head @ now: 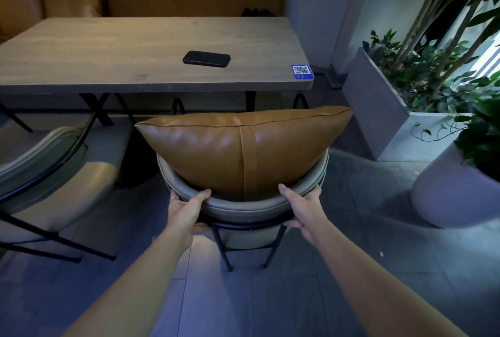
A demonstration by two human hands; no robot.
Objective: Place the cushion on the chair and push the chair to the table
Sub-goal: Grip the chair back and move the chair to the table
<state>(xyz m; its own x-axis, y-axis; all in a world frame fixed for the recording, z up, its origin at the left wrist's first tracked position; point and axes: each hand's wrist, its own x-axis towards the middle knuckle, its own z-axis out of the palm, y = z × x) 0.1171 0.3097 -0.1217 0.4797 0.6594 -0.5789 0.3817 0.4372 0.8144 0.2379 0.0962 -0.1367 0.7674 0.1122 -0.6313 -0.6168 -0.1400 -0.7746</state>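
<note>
— Tan leather, that cushion [238, 147]: where does it sit?

— On the seat of the grey round-backed chair [243, 208], standing on its edge and leaning against the inside of the curved backrest. Its top seam rises well above the backrest rim, and a strap runs down its middle.

— And the hands?

— Both are on the chair's backrest. The left hand [186, 211] grips the rim on the left side, thumb over the top edge and fingers [201, 228] curled round the outside and underneath. The right hand [301, 208] does the same on the right side, thumb lying on the rim just beside the cushion, fingers wrapped below. Both are closed on the chair, not on the cushion.

— How does the chair stand to the table [108, 52]?

— Its back faces the person and its front points toward the table's near edge. The cushion's top lies just below that edge in the view; whether the seat reaches under the top cannot be told.

— Anything on the table?

— A dark phone [206, 58] lies flat near the middle, and a blue QR sticker [301, 71] sits at the near right corner. A second grey chair [54, 174] stands to the left, and a grey planter [378, 109] with green leaves stands to the right on the floor.
</note>
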